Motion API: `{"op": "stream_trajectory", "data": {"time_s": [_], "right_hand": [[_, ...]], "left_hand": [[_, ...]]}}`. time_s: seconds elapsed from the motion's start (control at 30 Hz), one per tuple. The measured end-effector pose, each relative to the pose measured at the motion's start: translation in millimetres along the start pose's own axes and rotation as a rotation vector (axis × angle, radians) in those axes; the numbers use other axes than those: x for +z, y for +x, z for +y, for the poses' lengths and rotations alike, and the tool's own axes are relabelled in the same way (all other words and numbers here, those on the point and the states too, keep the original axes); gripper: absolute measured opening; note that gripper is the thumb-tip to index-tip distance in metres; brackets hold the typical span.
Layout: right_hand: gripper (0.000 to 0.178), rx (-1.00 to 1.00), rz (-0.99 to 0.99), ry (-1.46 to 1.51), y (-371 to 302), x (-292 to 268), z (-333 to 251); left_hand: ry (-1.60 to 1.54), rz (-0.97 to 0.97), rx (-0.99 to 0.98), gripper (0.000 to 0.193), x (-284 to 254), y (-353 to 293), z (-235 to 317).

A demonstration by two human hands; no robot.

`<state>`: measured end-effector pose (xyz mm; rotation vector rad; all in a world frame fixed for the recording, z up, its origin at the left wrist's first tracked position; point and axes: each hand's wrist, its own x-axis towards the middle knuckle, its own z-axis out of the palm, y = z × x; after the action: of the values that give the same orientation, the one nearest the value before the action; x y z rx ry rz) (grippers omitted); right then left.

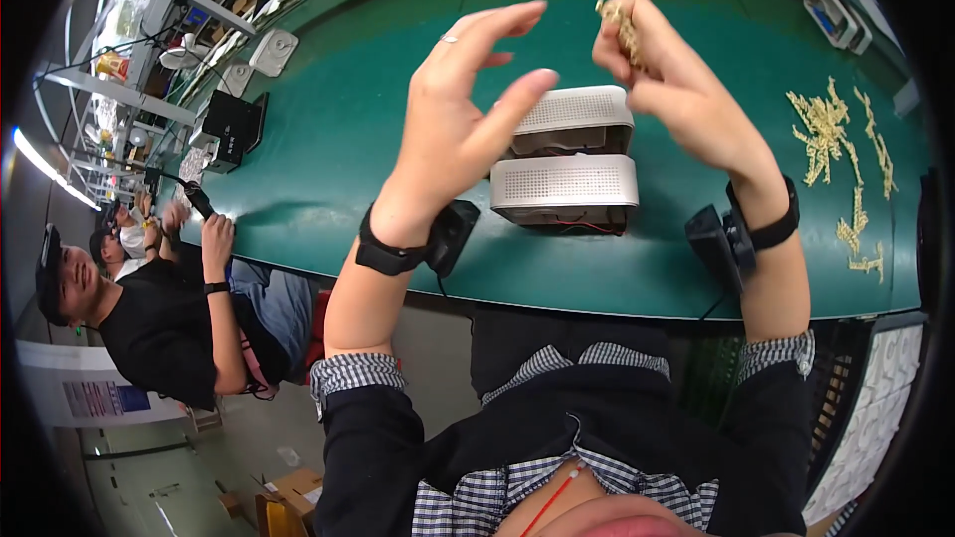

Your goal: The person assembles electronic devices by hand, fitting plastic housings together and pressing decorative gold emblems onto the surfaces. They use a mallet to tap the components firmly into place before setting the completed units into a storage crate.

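Yellow strips [627, 37] gripped in right hand [678, 82]

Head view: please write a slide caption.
Right hand holds yellow strips; left hand is open near two white cases.

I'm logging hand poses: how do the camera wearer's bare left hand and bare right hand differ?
The bare left hand is open, thumb apart from its fingers; the bare right hand is curled. The left hand shows nothing in its grip, while the right hand holds pale yellow, knobbly strips. Both are raised over the smooth green tabletop.
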<state>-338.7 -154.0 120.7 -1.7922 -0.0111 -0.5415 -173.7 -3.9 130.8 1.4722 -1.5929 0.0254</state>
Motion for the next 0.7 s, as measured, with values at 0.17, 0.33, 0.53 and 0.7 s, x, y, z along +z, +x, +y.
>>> {"op": "stream_trajectory", "data": {"time_s": [0.17,0.33,0.53,0.7], "right_hand": [[0.041,0.055,0.006,0.039,-6.0,26.0,-12.8],[0.027,-0.049,0.075,0.141,2.3,32.2,-14.9],[0.007,-0.060,0.141,-0.127,-9.7,14.3,-5.9],[0.011,-0.281,0.150,-0.562,-8.0,20.1,-17.3]], "left_hand": [[-0.203,0.019,0.127,0.024,10.6,10.2,14.6],[-0.588,0.173,-0.020,0.008,3.4,2.1,13.2],[-0.458,0.066,-0.085,0.014,-5.5,-10.4,22.1],[-0.249,-0.201,-0.157,0.018,-24.4,-12.5,23.3]]}}
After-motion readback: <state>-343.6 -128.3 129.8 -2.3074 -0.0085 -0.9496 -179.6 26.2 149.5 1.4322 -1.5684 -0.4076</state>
